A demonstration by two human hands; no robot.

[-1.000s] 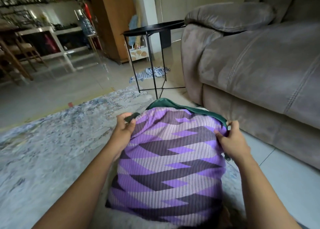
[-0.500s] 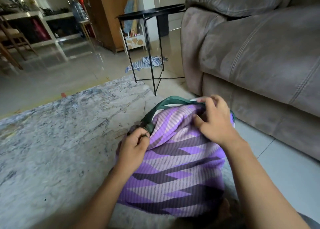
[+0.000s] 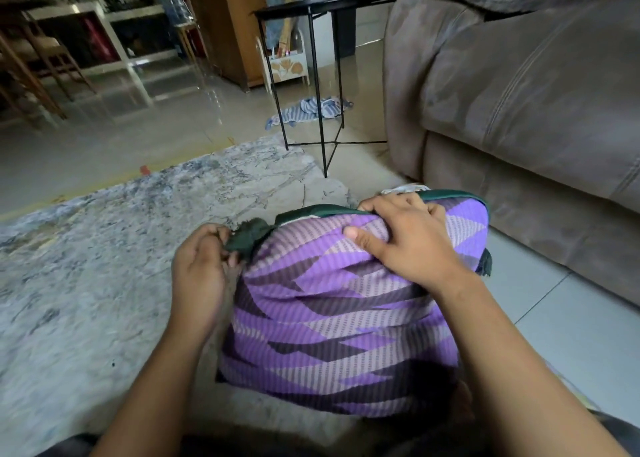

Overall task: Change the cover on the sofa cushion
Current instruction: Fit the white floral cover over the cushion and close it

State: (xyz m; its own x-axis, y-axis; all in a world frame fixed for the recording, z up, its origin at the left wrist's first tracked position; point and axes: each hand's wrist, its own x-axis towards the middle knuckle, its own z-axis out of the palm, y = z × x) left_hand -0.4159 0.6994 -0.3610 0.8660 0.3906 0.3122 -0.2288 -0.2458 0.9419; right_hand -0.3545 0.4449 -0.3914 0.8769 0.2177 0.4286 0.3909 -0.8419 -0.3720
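Cushion [image 3: 339, 318] in purple zigzag fabric lay on rug [image 3: 104, 248] beside sofa [image 3: 519, 110], long axis running away from the person, green-edged end pointing far; left hand [image 3: 201, 269] pinched green corner [image 3: 247, 240], right hand [image 3: 405, 238] fingers curled, gripping the far edge.

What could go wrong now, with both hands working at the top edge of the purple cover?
The left hand pinches only the frayed dark green corner; a hard pull might tear it. The right hand bunches the purple cover at its top edge, where the white inner cushion shows, so the filling may end up sitting unevenly inside.
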